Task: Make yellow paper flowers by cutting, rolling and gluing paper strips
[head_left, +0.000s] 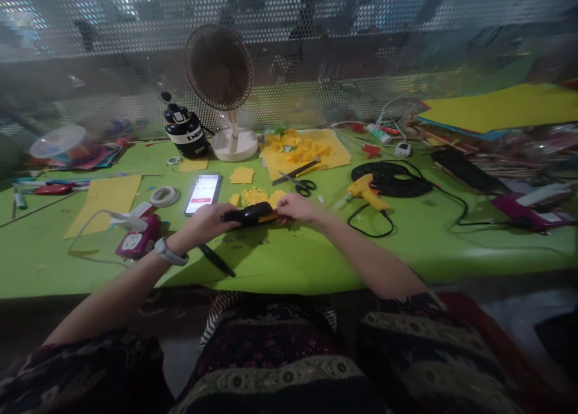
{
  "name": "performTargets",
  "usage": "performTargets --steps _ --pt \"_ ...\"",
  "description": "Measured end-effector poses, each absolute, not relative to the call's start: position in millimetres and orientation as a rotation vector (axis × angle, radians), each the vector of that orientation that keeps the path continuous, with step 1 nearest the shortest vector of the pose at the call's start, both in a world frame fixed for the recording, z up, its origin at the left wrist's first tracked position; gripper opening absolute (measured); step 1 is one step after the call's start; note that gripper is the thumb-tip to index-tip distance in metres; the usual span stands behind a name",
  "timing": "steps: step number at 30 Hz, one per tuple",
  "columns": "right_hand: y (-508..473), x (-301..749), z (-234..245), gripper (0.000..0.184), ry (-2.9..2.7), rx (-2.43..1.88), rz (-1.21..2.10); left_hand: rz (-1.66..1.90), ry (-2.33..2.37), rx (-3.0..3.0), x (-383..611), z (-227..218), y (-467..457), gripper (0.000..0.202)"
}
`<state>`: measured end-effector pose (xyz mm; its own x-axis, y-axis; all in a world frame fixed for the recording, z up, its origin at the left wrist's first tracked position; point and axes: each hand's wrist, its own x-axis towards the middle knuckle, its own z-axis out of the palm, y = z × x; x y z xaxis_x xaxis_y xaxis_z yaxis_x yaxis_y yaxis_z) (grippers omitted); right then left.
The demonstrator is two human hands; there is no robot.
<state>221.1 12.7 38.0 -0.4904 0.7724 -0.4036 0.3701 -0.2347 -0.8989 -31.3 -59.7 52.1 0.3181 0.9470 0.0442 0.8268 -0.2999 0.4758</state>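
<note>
My left hand (208, 221) is closed round a black hand tool (250, 214), held just above the green table (406, 245). My right hand (294, 209) pinches a strip of yellow paper (270, 218) at the tool's right end. A white watch (170, 253) sits on my left wrist. Yellow paper scraps (253, 195) lie just behind the hands, and a black pen (217, 260) lies in front of my left hand.
A phone (203, 194) with a lit screen lies behind my left hand. Scissors (298, 179), a yellow glue gun (366, 191) with a black cable, a tape roll (164, 195), a small fan (226, 89) and a black bottle (186, 131) stand further back. Yellow sheets (106, 202) lie at the left.
</note>
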Motion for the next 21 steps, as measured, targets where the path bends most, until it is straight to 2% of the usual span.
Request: performTargets --steps 11,15,17,19,21 --pt "11.5 217.0 27.4 0.027 -1.745 -1.420 1.754 0.343 1.556 2.346 -35.7 44.5 -57.6 0.030" --pt "12.8 215.8 21.9 0.028 -1.748 -1.406 1.751 0.671 1.722 2.607 -26.1 38.5 -75.3 0.039" --pt "12.7 214.7 21.2 0.028 -1.738 -1.414 1.744 0.768 1.737 2.763 -17.3 34.6 -88.9 0.033" --pt "12.4 213.7 21.7 0.028 -1.736 -1.431 1.729 0.667 1.598 2.886 -7.7 29.8 -100.5 0.030" --pt "12.2 213.1 22.5 0.028 -1.745 -1.446 1.716 0.472 1.542 2.899 1.6 24.7 -106.6 0.038"
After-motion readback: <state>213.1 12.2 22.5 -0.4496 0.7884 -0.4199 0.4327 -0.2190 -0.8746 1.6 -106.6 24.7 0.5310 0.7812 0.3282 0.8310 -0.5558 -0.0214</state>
